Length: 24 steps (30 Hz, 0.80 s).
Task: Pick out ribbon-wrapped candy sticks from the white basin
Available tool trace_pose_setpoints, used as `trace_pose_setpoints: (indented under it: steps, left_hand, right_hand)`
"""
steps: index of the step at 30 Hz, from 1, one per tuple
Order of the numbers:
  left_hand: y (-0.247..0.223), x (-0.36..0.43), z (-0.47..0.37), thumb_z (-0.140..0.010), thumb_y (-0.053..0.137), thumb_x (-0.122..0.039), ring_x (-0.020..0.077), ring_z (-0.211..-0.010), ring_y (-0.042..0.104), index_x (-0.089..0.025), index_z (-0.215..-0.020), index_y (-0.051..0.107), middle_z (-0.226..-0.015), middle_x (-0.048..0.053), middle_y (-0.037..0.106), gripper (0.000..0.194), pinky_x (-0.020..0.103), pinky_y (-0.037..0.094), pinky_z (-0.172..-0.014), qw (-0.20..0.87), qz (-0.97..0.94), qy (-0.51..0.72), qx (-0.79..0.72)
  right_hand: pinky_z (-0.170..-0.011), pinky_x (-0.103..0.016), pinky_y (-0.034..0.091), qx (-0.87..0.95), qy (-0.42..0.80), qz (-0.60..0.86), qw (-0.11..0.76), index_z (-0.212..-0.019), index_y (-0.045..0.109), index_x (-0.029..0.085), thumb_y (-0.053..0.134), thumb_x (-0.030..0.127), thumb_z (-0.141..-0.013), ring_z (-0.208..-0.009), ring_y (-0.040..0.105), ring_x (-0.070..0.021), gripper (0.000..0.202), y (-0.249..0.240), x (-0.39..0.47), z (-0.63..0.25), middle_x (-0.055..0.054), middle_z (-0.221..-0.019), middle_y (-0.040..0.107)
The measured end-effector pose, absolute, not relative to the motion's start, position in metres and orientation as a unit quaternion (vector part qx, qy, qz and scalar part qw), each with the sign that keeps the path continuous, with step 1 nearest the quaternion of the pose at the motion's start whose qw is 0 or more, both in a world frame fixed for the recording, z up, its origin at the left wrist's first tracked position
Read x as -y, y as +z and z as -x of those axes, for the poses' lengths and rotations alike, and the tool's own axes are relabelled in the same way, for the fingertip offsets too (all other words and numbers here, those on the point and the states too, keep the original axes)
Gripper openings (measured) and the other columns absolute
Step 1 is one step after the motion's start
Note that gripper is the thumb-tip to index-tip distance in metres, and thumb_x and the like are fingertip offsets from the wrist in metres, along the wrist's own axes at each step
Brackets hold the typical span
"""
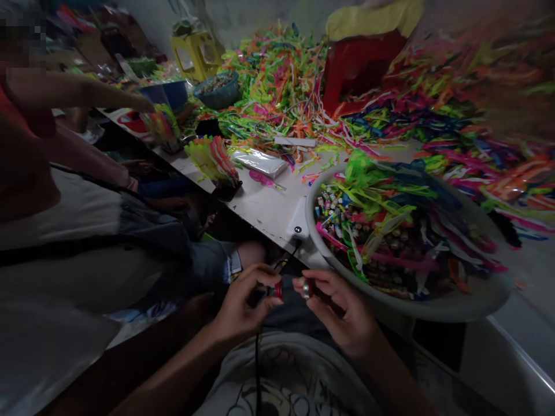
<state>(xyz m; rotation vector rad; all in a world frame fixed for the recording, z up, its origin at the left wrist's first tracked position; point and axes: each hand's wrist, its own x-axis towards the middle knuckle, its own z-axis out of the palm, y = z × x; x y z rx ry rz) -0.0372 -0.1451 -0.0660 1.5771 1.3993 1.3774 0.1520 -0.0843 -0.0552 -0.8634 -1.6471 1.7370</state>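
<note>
Above my lap, my left hand (247, 300) pinches a small red round piece (278, 288) between thumb and fingertips. Facing it, a short gap away, my right hand (344, 309) grips a small silvery round piece (307, 289) with thumb and forefinger. What exactly these two pieces are is too small to tell. Close beyond my right hand stands a large grey basin (323, 245), holding many small cylindrical pieces (332, 211) and a heap of bright translucent plastic strips (373, 199).
A white table (260, 211) carries a black holder of coloured strips (212, 162), a clear plastic packet (260, 162) and a blue bowl (219, 95). Piled strips (277, 75) surround a red stool (347, 81). At left sits another person (87, 214), one arm stretched over the table.
</note>
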Motion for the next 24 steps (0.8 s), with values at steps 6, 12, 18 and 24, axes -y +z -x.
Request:
trace_pose_setpoints:
  steps: [6,12,18,24]
  left_hand:
    - [-0.071,0.143,0.035,-0.072,0.071,-0.035,0.0098,-0.075,0.056,-0.016,-0.095,0.062,-0.081,0.002,0.060,0.032,0.019,0.042,-0.069,0.566,-0.349,0.566,-0.488]
    - [-0.074,0.144,0.032,-0.070,0.073,-0.035,0.0101,-0.077,0.057,-0.018,-0.096,0.065,-0.086,0.002,0.062,0.033,0.021,0.043,-0.071,0.604,-0.294,0.572,-0.470]
    - [-0.078,0.142,0.032,-0.068,0.075,-0.029,0.0104,-0.076,0.057,-0.017,-0.093,0.065,-0.083,0.002,0.064,0.029,0.021,0.044,-0.072,0.576,-0.309,0.581,-0.485]
    - [-0.079,0.141,0.034,-0.067,0.075,-0.027,0.0128,-0.082,0.058,-0.016,-0.092,0.065,-0.091,0.004,0.062,0.029,0.023,0.044,-0.074,0.525,-0.336,0.588,-0.516]
  right_hand:
    - [-0.104,-0.038,0.036,0.809,0.405,0.246,0.348,-0.125,0.043,0.024,0.045,0.018,-0.089,-0.123,0.044,-0.0201,0.036,-0.064,0.097,-0.156,-0.006,-0.130,0.051]
    - [-0.113,-0.047,0.008,0.907,0.254,0.167,0.292,-0.122,0.037,0.017,0.039,0.025,-0.093,-0.135,0.024,-0.0225,0.030,-0.069,0.098,-0.155,-0.011,-0.137,0.043]
    - [-0.113,-0.046,0.006,0.897,0.279,0.173,0.296,-0.124,0.035,0.018,0.034,0.031,-0.096,-0.133,0.028,-0.0201,0.031,-0.072,0.099,-0.151,-0.010,-0.132,0.049]
    - [-0.106,-0.048,0.030,0.721,0.532,0.281,0.344,-0.114,0.043,0.025,0.021,0.044,-0.097,-0.132,0.032,-0.0216,0.034,-0.059,0.103,-0.153,-0.009,-0.126,0.055]
